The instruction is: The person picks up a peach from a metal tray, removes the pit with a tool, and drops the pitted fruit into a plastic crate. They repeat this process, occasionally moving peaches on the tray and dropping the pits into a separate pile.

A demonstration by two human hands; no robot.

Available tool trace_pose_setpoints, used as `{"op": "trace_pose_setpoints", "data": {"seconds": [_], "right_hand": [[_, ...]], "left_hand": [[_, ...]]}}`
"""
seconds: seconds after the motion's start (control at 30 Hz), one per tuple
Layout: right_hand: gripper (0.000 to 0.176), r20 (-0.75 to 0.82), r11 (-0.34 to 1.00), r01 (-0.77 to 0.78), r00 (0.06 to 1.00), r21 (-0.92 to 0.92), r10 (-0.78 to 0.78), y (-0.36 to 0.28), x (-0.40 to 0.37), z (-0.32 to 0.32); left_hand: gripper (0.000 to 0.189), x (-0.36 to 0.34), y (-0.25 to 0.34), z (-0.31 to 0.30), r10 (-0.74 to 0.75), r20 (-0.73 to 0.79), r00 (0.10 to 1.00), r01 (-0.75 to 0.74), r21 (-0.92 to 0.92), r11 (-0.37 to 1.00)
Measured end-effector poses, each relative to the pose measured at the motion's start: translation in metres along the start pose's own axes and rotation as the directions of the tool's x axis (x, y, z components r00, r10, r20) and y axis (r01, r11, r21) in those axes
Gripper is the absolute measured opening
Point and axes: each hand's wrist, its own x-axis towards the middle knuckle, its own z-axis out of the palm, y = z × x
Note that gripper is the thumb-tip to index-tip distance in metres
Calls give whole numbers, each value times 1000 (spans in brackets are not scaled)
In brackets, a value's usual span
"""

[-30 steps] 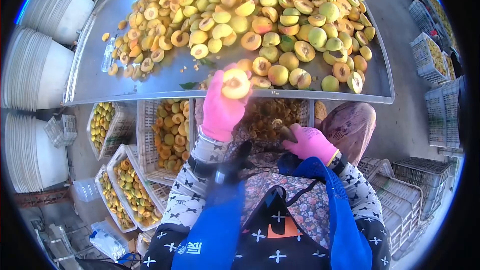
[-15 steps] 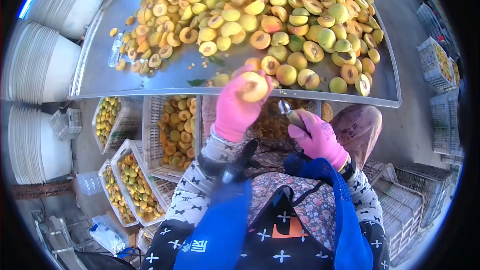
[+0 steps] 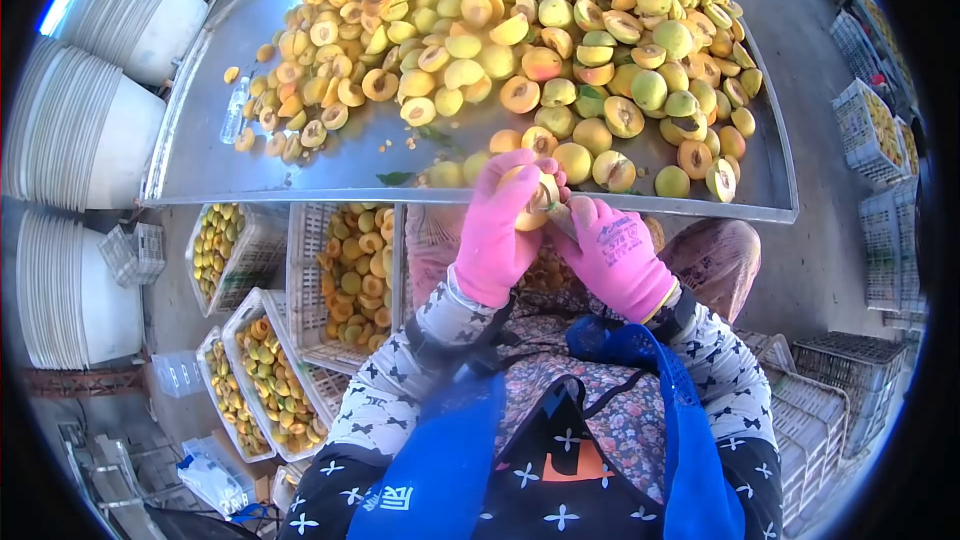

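Observation:
My left hand (image 3: 495,245), in a pink glove, is closed around a yellow peach half (image 3: 529,214) just in front of the table's near edge. My right hand (image 3: 622,262), gloved in pink too, grips a small pitting spoon (image 3: 563,221) by its handle. The metal tip of the spoon is at the cut face of the peach half, partly hidden by my fingers. Beyond both hands lies a large heap of halved peaches (image 3: 463,73), many with their cut sides showing, on a metal table (image 3: 300,180).
Left of my legs, a crate (image 3: 303,285) holds peach halves, with more filled crates (image 3: 248,365) beside it. White tubs (image 3: 118,135) stand in stacks at far left. Crates (image 3: 805,410) are stacked at right. A plastic bottle (image 3: 236,110) lies on the table.
My right hand has moved up and left, bringing the pitting spoon to the peach half. My left hand has lowered slightly and turned the half toward the spoon.

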Motion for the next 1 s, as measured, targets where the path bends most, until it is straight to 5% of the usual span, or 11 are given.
{"op": "trace_pose_setpoints", "data": {"seconds": [0.07, 0.17, 0.3, 0.4, 0.47, 0.57, 0.73, 0.8, 0.83, 0.9, 1.0], "right_hand": [[39, 75, 999, 13, 997, -33, -10, 2, 0, 6], [37, 143, 901, -84, 989, 425, 25, -6, 1, 1], [34, 119, 804, -67, 993, 591, -4, -4, -3, 11], [32, 223, 741, -168, 974, 651, 25, 1, 4, -2], [32, 338, 699, -312, 935, 643, 105, -13, 6, -9], [26, 76, 780, -108, 994, 617, 78, -24, 1, 7], [20, 42, 774, -8, 999, 633, -23, -19, 0, 6], [17, 520, 358, -489, 854, 795, 13, -22, 8, -19], [16, 707, 112, -699, 704, 707, -69, -25, 12, -31], [15, 663, -12, -678, 722, 735, -198, -24, 12, -37], [17, 639, -88, -688, 708, 721, -300, -16, 7, -38]], "left_hand": [[22, 0, -4, -4, 4, -24, 1000, -3, 16, 1000], [25, -1, -4, 2, 15, -106, 994, -15, 1, 1000], [26, 4, -3, 9, 34, -184, 982, -18, 88, 996], [30, 11, 19, 7, -231, -69, 970, 230, -28, 973], [46, 10, 7, 11, 3, -177, 984, 34, 209, 977], [51, 7, -6, 27, 292, -282, 914, -191, 335, 923], [50, 12, 15, 14, -50, -161, 986, 117, 440, 891], [51, 12, 22, 28, -101, -256, 961, 200, 396, 896], [52, 12, 26, 32, -111, -186, 976, 177, 389, 904], [52, 8, 31, 33, -134, -55, 989, 145, 361, 921], [50, 19, 35, 22, -160, 259, 952, -52, 656, 753]]}}
